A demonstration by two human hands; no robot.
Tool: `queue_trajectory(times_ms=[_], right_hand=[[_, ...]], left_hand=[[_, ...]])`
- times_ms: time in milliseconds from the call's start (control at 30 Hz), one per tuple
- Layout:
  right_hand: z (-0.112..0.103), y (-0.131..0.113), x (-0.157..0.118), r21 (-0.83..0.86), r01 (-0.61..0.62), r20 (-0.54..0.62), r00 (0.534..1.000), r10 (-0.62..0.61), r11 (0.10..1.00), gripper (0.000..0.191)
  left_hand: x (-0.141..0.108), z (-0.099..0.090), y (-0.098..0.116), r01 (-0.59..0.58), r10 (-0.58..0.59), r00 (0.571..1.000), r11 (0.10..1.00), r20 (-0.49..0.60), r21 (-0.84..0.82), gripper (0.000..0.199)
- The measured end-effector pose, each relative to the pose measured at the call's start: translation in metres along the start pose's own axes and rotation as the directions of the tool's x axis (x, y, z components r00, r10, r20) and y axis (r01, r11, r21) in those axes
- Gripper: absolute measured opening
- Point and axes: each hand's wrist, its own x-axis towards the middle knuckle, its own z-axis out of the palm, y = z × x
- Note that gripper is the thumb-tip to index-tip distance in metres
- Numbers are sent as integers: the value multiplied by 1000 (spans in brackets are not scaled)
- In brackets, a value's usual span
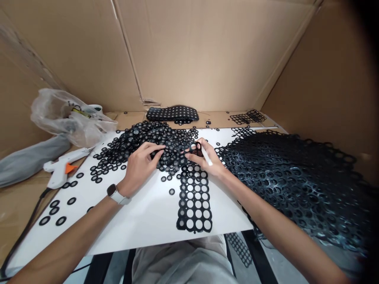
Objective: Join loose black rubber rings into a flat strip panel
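Note:
A heap of small black rings with pale centers (pixel 142 136) covers the middle of the white board (pixel 133 225). My left hand (pixel 142 161), with a watch at its wrist, reaches to the heap's near edge. Its thumb and index tips come nearly together there; whatever they pinch is too small to make out. In my right hand (pixel 210 157), a slim white pen-like stick (pixel 206 155) lies against the fingers. Thumb and fingers also grip the far end of a black ring-grid strip (pixel 194 201). The strip runs toward me, some left-side holes filled with rings.
At right lies a large mound of black ring-grid sheets (pixel 284 177), overhanging the board. A white glue gun (pixel 60 169) with its cord and a clear plastic bag (pixel 74 122) are at left. Behind are a folded dotted strip (pixel 172 113) and cardboard walls (pixel 201 51).

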Motion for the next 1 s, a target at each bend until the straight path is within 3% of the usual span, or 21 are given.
queue_trajectory(times_ms=[167,300,633,867,1000], right_hand=[[0,0,0,16,17,-53,998,-16,1000,66],[4,-3,-2,42,9,-43,999,-7,999,67],[7,-1,-8,102,-47,-15,999,48,994,57],[8,-5,-5,63,-56,54,997,53,996,71],[9,-5,-6,-16,-6,95,995,8,1000,68]], left_hand=[[-12,8,20,-115,119,992,990,44,-83,24],[-15,13,25,-141,159,982,975,98,-170,26],[-14,16,26,-57,75,995,970,72,-235,25],[-13,15,28,-11,29,997,966,66,-259,20],[-13,15,26,12,17,995,959,100,-282,20]])
